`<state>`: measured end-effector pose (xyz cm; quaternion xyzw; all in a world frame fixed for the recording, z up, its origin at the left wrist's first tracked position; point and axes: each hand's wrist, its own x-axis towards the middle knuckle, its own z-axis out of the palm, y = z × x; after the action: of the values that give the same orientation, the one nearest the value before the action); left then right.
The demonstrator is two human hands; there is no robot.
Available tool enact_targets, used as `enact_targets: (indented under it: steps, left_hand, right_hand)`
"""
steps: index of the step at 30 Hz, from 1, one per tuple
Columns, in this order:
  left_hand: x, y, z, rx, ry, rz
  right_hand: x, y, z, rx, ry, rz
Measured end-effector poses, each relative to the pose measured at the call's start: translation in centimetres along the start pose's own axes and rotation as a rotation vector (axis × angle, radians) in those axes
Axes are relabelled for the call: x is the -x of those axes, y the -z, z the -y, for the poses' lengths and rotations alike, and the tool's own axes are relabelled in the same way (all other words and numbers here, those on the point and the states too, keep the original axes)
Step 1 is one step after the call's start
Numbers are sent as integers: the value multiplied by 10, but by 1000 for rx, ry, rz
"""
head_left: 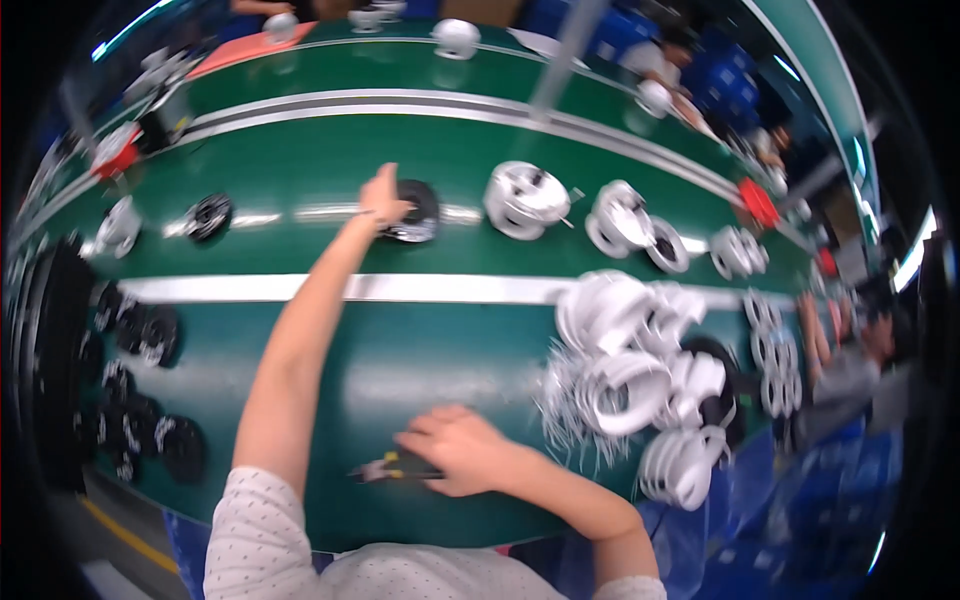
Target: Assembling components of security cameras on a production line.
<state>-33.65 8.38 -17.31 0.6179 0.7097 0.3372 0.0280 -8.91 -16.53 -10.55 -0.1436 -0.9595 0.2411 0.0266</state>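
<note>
Two bare hands work over the green tabletop (420,350). At upper centre, the left hand (383,200) has its fingers on a black round part (415,211). At lower centre, the right hand (455,448) rests curled over a small yellow-handled tool (385,467).

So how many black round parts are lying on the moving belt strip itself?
2: one black round part lies alone toward the left, and another is under the left hand. More may sit hidden at the blurred edges.

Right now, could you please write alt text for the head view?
The person's left hand reaches across a green conveyor to a black round part, while the right hand rests on pliers. White ring-shaped parts are piled at right.
</note>
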Motion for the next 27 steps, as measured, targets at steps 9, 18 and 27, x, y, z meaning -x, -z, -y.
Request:
enact_targets:
  steps: [9, 18, 27]
  left_hand:
    - [155, 64, -2, 654, 28, -31]
    - [252, 104, 9, 979, 279, -27]
    - [252, 104, 32, 1400, 400, -217]
  right_hand:
    - [22, -40, 17, -157, 103, -515]
    - [162, 75, -87, 397, -772, -675]
    - [115, 110, -38, 512, -603, -993]
